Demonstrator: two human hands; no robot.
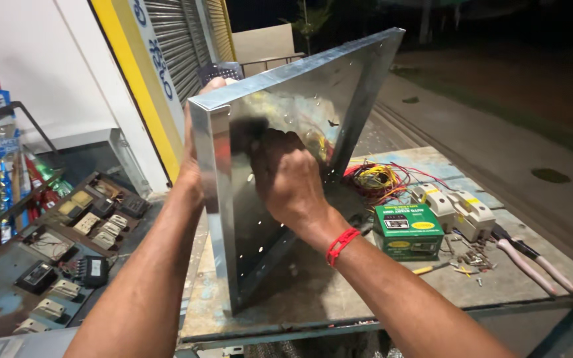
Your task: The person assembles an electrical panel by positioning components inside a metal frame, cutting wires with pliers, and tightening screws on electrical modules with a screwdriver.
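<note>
1. Two bare forearms reach in from the near edge of the table (313, 292), the right one wearing a red wrist band (341, 245).
2. Between them stands a shiny sheet-metal box (233, 219), tilted up on its lower corner near the table's near-left corner, open side facing right.
3. Steadying it well looks to me like a matter of keeping that lower corner planted on the table while the back is braced, so the panel cannot swing toward the loose parts.
4. Left hand (192, 159): it wraps the box's left edge from behind, fingers curled over the top rim (215, 84), closed on the metal.
5. Right hand (288, 180): it is inside the open box, fingers bunched tight against the inner face; whether they pinch something small I cannot tell.
6. Toward the table's far edge lies a tangle of coloured wires (379, 180); a green carton (408, 230) and white breakers (455, 209) sit mid-table, and pink-handled pliers (532, 258) lie at the right edge.
</note>
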